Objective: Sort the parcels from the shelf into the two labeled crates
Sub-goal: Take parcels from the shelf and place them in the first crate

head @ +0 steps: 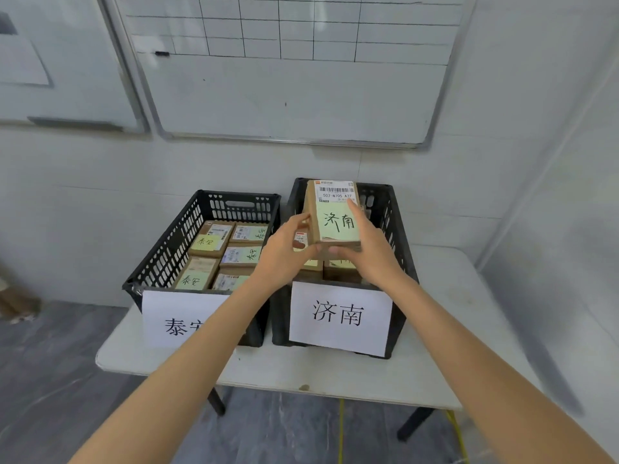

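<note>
Fingers (355, 211) of the right hand (368, 252) run up the right edge of a small brown parcel (336, 217), thumb hooked under its near end. The left hand (284, 254) mirrors it, fingers curled round the left edge, thumb meeting the other underneath. So both hands grip the one parcel, its top face tilted up toward the camera. A barcode label sits at the far end, and a green note between the fingers reads 济南.

Directly below the fingers is the right crate (387, 212), black and slotted. The parcel hangs over its inside, above more brown boxes (338, 267) lying within. On that crate's near wall, under the wrists, is a white sign (340, 318) with the same 济南.

Left of the fingers stands the left crate (187, 224), touching the first or nearly so, packed with flat parcels (214, 244) with green notes. The left forearm half covers its sign (170, 321).

Both crates rest on a pale surface (335, 371). Beyond the fingers a whiteboard (294, 92) hangs on the wall.
</note>
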### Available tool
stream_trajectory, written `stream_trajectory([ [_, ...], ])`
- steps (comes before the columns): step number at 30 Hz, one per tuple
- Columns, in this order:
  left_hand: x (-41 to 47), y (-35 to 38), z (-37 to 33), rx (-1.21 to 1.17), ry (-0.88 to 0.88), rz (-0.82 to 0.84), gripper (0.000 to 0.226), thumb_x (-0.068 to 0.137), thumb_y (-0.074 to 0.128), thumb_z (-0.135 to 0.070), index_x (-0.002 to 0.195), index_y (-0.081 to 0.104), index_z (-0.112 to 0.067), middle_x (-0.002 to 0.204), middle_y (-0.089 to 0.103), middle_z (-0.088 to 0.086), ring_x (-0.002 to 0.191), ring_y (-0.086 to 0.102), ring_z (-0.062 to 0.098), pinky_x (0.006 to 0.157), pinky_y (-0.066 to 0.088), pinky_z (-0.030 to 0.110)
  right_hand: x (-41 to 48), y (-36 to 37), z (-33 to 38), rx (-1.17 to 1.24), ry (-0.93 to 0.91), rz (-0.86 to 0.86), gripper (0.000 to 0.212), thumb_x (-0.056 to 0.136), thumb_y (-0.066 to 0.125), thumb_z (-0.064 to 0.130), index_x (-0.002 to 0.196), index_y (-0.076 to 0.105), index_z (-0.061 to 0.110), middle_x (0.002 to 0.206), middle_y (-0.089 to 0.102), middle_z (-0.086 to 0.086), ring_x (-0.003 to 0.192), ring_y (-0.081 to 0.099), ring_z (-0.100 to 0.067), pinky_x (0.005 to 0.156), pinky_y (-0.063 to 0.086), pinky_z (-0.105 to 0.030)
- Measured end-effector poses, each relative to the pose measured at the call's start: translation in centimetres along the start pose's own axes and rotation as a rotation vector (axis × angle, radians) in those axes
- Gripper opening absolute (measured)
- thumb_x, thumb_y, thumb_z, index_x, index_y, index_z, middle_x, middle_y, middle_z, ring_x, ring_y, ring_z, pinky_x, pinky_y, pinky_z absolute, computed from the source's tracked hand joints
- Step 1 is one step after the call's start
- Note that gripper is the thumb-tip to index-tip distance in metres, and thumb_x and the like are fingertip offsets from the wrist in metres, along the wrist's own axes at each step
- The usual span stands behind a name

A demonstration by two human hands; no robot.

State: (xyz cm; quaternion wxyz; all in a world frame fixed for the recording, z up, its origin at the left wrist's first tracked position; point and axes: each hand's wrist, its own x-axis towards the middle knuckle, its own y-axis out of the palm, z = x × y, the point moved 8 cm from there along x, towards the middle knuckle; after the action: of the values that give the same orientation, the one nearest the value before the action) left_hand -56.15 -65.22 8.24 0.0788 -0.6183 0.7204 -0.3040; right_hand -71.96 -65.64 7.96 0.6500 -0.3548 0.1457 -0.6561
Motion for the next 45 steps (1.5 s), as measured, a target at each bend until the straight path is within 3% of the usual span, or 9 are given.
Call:
stream_trajectory([
  [4, 3.4, -0.2, 1.8, 0.074, -0.005, 0.083, 0.063, 0.091, 0.064, -0.035, 0.147, 0.038, -0.022, 0.139, 0.053, -0.003, 0.108, 0.054, 0.009, 0.081, 0.044, 0.021, 3.3, 0.6, -1.7, -0.018, -0.008, 0.058, 0.096, 0.086, 0.074, 0.018, 0.157, 0.01, 0.027, 0.156, 0.037, -0.002, 0.138, 0.04, -0.02, 0.106, 0.045, -0.05],
  [11, 8.3, -2.2, 4.7, 0.051, -0.079, 0.021, 0.043, 0.098, 0.051, -0.037, 0.139, 0.046, -0.022, 0.123, 0.056, -0.011, 0.093, 0.052, -0.006, 0.07, 0.034, 0.008, 8.0, 2.4, -4.8, -0.02, -0.009, 0.158, 0.099, 0.084, 0.075, 0.015, 0.157, 0.01, 0.031, 0.155, 0.034, 0.0, 0.139, 0.036, -0.019, 0.11, 0.038, -0.053],
  [16, 10.8, -2.4, 6.9, 0.049, -0.134, -0.014, 0.036, 0.099, 0.051, -0.034, 0.132, 0.051, -0.021, 0.114, 0.058, -0.013, 0.094, 0.052, -0.006, 0.075, 0.036, 0.011, 9.3, 4.1, -7.4, -0.047, -0.008, 0.311, 0.101, 0.084, 0.075, 0.014, 0.156, 0.009, 0.036, 0.155, 0.034, 0.003, 0.139, 0.034, -0.02, 0.111, 0.037, -0.053],
  [21, 12.6, -2.4, 8.6, 0.058, -0.183, -0.086, 0.042, 0.097, 0.054, -0.035, 0.135, 0.051, -0.016, 0.117, 0.061, -0.007, 0.11, 0.054, 0.01, 0.089, 0.039, 0.023, 10.8, 4.9, -9.7, -0.035, -0.024, 0.436, 0.103, 0.083, 0.077, 0.012, 0.156, 0.009, 0.039, 0.153, 0.037, 0.004, 0.138, 0.035, -0.019, 0.112, 0.035, -0.053],
  [24, 13.4, -2.4, 9.5, 0.073, -0.219, -0.132, 0.04, 0.098, 0.053, -0.033, 0.134, 0.052, -0.015, 0.118, 0.061, -0.006, 0.108, 0.054, 0.009, 0.085, 0.037, 0.018, 11.3, 5.5, -11.0, -0.119, -0.068, 0.544, 0.103, 0.082, 0.078, 0.02, 0.154, 0.009, 0.044, 0.153, 0.037, 0.006, 0.134, 0.037, -0.019, 0.11, 0.036, -0.051],
  [27, 14.0, -2.3, 10.2, 0.072, -0.252, -0.158, 0.038, 0.099, 0.051, -0.032, 0.133, 0.052, -0.015, 0.113, 0.059, -0.009, 0.104, 0.053, 0.005, 0.078, 0.034, 0.012, 11.2, 6.6, -12.1, -0.142, -0.098, 0.655, 0.101, 0.083, 0.078, 0.023, 0.149, 0.008, 0.053, 0.154, 0.034, 0.007, 0.127, 0.032, -0.004, 0.112, 0.033, -0.046],
  [31, 14.5, -2.2, 10.6, 0.086, -0.275, -0.187, 0.037, 0.099, 0.051, -0.031, 0.133, 0.052, -0.015, 0.115, 0.06, -0.009, 0.107, 0.054, 0.007, 0.088, 0.037, 0.021, 11.0, 8.5, -13.4, -0.147, -0.105, 0.825, 0.102, 0.082, 0.079, 0.024, 0.145, 0.007, 0.059, 0.149, 0.04, 0.007, 0.135, 0.036, -0.012, 0.113, 0.034, -0.045],
  [36, 14.2, -2.3, 11.8, 0.131, -0.319, -0.198, 0.037, 0.099, 0.052, -0.033, 0.132, 0.052, -0.018, 0.114, 0.06, -0.012, 0.112, 0.054, 0.008, 0.098, 0.041, 0.029, 10.7, 11.0, -13.8, -0.086, -0.154, 1.002, 0.102, 0.082, 0.079, 0.018, 0.144, 0.012, 0.063, 0.158, 0.027, 0.015, 0.143, 0.027, -0.011, 0.117, 0.03, -0.048],
  [45, 13.7, -3.3, 13.3, 0.178, -0.381, -0.226, 0.036, 0.098, 0.051, -0.033, 0.131, 0.053, -0.019, 0.111, 0.06, -0.016, 0.113, 0.055, 0.011, 0.102, 0.045, 0.044, 10.3, 13.5, -14.4, -0.037, -0.207, 1.231, 0.099, 0.082, 0.078, 0.019, 0.143, 0.015, 0.065, 0.158, 0.023, 0.021, 0.144, 0.025, -0.01, 0.119, 0.024, -0.049],
])
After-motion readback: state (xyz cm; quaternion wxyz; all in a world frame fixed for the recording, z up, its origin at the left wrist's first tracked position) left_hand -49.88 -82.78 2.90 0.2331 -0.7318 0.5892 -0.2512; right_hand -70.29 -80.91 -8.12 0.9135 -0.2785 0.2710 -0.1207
